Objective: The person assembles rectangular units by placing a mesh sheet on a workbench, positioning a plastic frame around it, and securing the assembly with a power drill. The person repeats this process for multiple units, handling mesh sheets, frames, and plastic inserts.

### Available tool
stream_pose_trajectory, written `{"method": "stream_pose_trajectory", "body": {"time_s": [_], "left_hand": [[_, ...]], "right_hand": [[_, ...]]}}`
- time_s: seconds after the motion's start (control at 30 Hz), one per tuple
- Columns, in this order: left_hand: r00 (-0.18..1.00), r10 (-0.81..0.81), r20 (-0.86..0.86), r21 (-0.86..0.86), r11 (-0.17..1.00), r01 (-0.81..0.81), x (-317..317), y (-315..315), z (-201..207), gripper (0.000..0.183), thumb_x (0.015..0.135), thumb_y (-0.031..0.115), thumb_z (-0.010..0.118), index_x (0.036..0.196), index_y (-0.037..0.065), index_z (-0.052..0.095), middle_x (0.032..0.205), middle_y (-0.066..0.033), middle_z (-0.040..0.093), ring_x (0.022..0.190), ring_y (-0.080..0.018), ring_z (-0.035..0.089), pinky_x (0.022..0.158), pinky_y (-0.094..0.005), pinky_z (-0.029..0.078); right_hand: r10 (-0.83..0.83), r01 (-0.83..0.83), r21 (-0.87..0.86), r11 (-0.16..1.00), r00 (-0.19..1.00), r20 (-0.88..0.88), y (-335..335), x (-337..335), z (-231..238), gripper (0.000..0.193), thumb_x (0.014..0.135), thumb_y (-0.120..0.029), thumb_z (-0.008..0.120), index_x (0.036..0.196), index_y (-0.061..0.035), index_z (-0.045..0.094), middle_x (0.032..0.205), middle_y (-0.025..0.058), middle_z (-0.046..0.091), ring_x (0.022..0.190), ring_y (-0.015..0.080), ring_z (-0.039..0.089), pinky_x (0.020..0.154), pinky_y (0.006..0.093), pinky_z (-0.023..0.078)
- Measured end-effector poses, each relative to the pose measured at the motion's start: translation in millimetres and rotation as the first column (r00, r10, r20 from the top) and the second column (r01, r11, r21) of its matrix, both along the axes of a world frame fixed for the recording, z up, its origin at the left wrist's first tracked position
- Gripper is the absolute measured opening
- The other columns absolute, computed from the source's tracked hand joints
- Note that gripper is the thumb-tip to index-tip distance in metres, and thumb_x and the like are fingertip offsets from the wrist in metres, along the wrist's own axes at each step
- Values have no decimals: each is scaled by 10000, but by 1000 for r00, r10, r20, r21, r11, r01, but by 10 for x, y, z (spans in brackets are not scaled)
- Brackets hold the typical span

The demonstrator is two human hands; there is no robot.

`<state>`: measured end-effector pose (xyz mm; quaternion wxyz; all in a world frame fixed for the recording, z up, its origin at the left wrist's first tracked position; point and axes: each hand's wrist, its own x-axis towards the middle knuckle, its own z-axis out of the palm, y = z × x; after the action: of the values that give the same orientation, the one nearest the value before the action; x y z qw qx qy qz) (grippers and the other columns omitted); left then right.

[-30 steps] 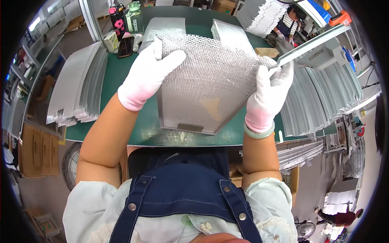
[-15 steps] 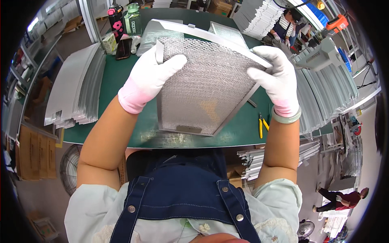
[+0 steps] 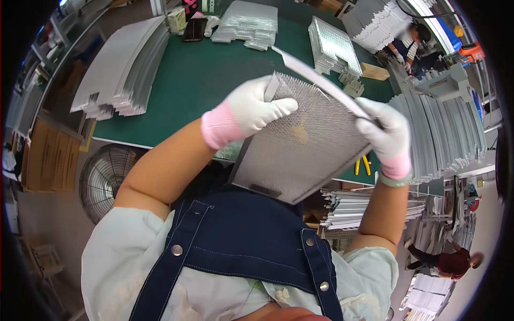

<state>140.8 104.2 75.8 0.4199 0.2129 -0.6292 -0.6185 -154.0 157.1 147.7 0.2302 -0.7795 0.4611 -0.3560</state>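
Note:
A rectangular metal mesh filter (image 3: 305, 147) with a thin grey frame is tilted between my gloved hands, its near edge close to my apron. My left hand (image 3: 251, 107) grips its far left corner, thumb on the mesh and fingers behind. On the far right corner, my right hand (image 3: 388, 131) is closed round the frame and a long pale metal strip (image 3: 321, 77). This strip runs along the far side, its left end sticking out free of the mesh. Yellow-handled pliers (image 3: 363, 166) lie on the green table (image 3: 182, 96), near my right wrist.
Stacked grey metal panels (image 3: 120, 61) stand at left, and more pale strips (image 3: 436, 134) at right by a bench machine (image 3: 447, 83). Two piles of shiny mesh sheets (image 3: 246, 24) (image 3: 334, 45) lie at the back. A co-worker (image 3: 411, 48) is at far right; a fan (image 3: 104, 179) stands lower left.
Both hands have brought the mesh filter nearer my body and to the right, over the table's front edge. The strip's left end now stands farther from the mesh. The view has shifted.

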Motion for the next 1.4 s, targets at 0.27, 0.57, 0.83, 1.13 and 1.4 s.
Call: {"method": "stream_pose_trajectory", "body": {"time_s": [0.27,0.57,0.83,1.13,1.4], "left_hand": [[999,-42,5,105,994,41,-226,-399,-743,407,1017,226,598,1336,-21,549,1242,-77,649,1118,-152,602,1019,-321,461],[943,324,77,100,938,-331,-302,-350,-680,213,985,198,651,969,8,556,866,38,557,780,-45,482,731,-220,438],[916,384,-116,83,923,-376,-450,-274,-697,281,975,151,615,1168,-35,529,988,-25,585,889,-67,527,803,-245,464],[656,752,-56,-412,581,-702,-421,-288,-729,576,840,97,790,1348,1,537,1237,-123,619,1004,-175,655,899,-298,528],[581,811,-65,-551,456,-698,-419,-177,-723,465,840,93,793,1252,-29,618,1206,-147,653,1029,-200,658,924,-319,514]], "right_hand": [[-59,14,288,958,987,147,-533,-157,-735,404,856,-26,746,1249,28,669,1096,47,716,989,97,641,916,250,502],[-56,-103,450,887,943,327,-807,-280,-862,399,848,18,733,1241,36,663,1101,56,711,982,92,638,912,241,497],[-15,-65,461,885,986,169,-786,-216,-752,384,830,-34,771,1201,29,697,1056,51,724,948,92,639,890,247,502],[-63,-51,428,902,967,247,-759,-288,-840,373,811,-26,784,1173,31,712,1060,71,737,942,102,655,887,254,508],[-96,-11,391,921,962,255,-667,-220,-838,363,805,-16,788,1159,28,718,1097,79,735,960,110,666,870,252,522]]}}
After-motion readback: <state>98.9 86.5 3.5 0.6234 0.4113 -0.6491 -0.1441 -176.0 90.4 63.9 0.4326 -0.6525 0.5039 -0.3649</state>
